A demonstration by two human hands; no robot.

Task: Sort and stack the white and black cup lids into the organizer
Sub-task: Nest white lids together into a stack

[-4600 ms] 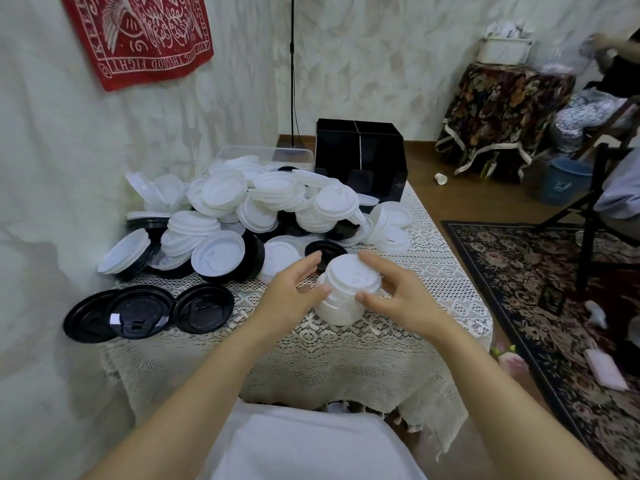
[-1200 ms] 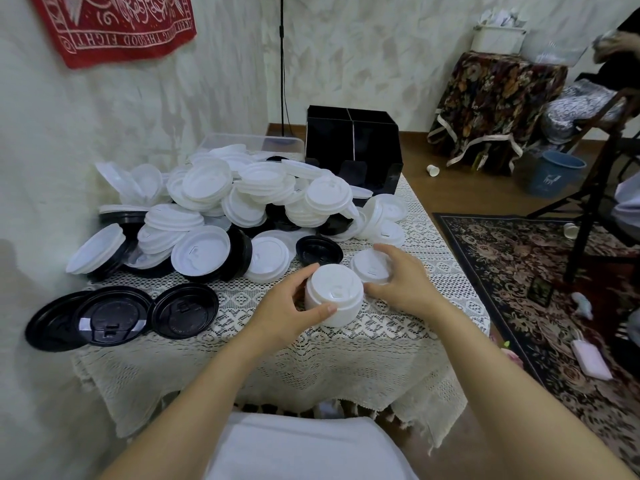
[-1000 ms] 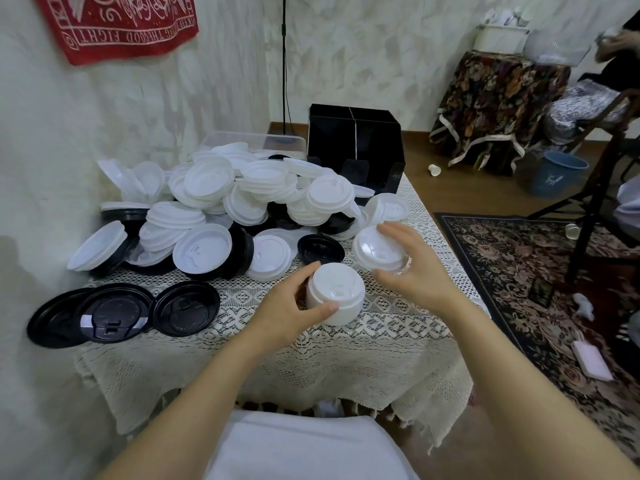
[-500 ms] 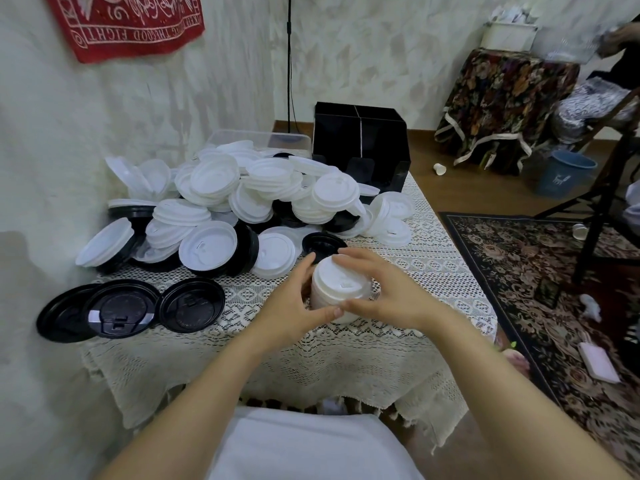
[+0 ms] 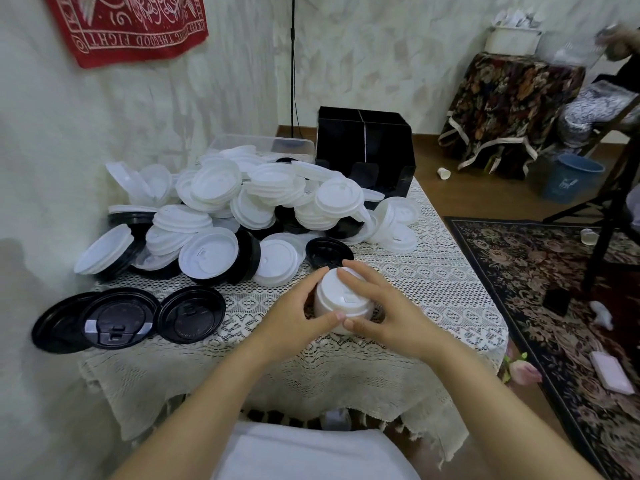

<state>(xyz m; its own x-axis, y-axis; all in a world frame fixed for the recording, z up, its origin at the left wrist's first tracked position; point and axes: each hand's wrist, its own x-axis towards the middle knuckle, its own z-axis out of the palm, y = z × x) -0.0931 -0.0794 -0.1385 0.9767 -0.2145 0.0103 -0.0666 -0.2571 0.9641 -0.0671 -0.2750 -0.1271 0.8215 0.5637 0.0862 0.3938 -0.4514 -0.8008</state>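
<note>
squaring the stack of white lids [image 5: 341, 301] on the worktop [image 5: 433, 289], you are grasping it in both left grip [image 5: 294, 320] and right grip [image 5: 384, 317]; be pressing rims level.

The left hand [image 5: 292, 322] and right hand [image 5: 386, 317] cover the sides of the white lid stack [image 5: 341, 301], so its lid count cannot be told. The lid pile [image 5: 221, 199] half-buries black lids [image 5: 250, 252] and hides the lower front of the black organizer [image 5: 367, 147]. The top edge cuts off the red banner [image 5: 128, 26].
</note>
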